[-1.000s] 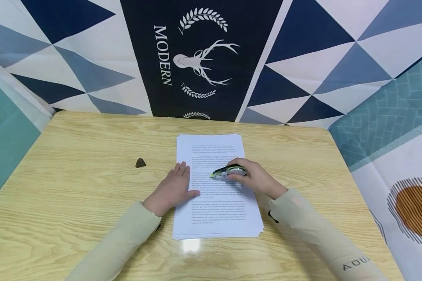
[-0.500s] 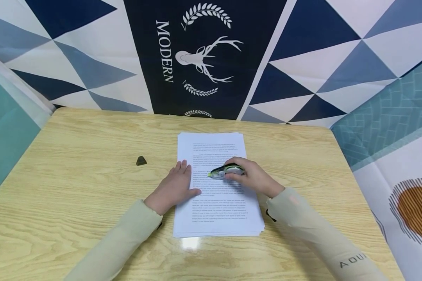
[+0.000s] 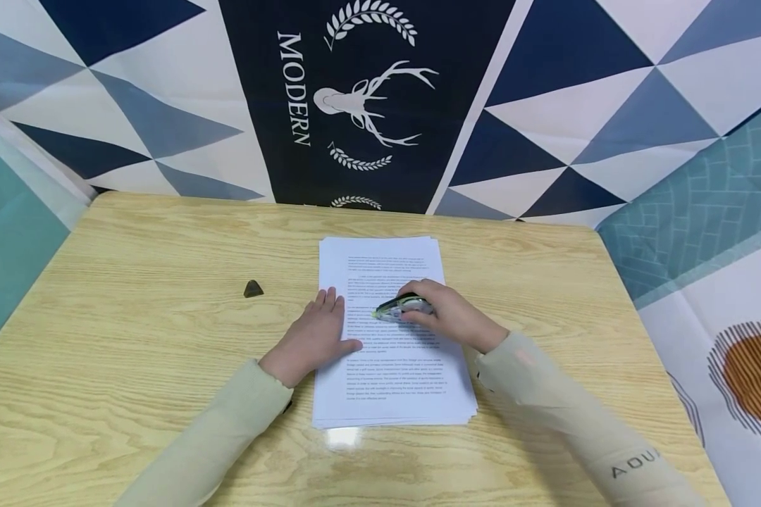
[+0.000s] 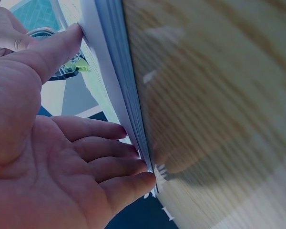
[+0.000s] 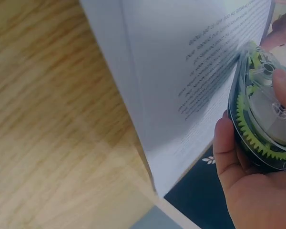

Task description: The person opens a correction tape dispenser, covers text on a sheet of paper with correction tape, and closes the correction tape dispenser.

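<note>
Right hand point(image 3: 453, 313) grips correction tape point(image 3: 390, 310) (clear shell, green gears), nose at mid-page of paper stack point(image 3: 390, 412) on counter point(image 3: 133, 310). Left hand point(image 3: 312, 336), fingers straight, rests over stack's left edge.

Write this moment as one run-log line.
right grip: holds correction tape over printed text | left grip: rests on paper stack | dark triangular piece: on table

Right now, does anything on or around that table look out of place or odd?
A few small things. The paper stack is not squared: sheet edges peek out at its near right corner. On the backdrop, the deer and the word MODERN lie sideways. I see nothing spilled.
</note>
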Action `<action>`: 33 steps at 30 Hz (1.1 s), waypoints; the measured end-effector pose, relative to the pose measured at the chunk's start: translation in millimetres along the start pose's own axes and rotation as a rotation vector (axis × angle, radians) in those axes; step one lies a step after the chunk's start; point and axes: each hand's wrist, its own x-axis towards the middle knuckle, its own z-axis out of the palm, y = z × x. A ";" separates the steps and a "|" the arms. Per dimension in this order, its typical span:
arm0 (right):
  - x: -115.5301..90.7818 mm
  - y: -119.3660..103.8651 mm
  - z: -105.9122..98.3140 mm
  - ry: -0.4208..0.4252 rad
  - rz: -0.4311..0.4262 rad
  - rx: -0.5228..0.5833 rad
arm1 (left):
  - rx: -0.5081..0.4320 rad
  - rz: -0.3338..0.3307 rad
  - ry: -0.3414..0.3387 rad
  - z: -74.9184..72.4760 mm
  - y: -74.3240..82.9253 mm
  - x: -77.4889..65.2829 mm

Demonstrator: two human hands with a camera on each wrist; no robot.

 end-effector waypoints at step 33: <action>7.0 -5.3 -9.5 -0.078 -0.055 -0.093 | 0.018 0.005 -0.005 0.4 -0.5 1.0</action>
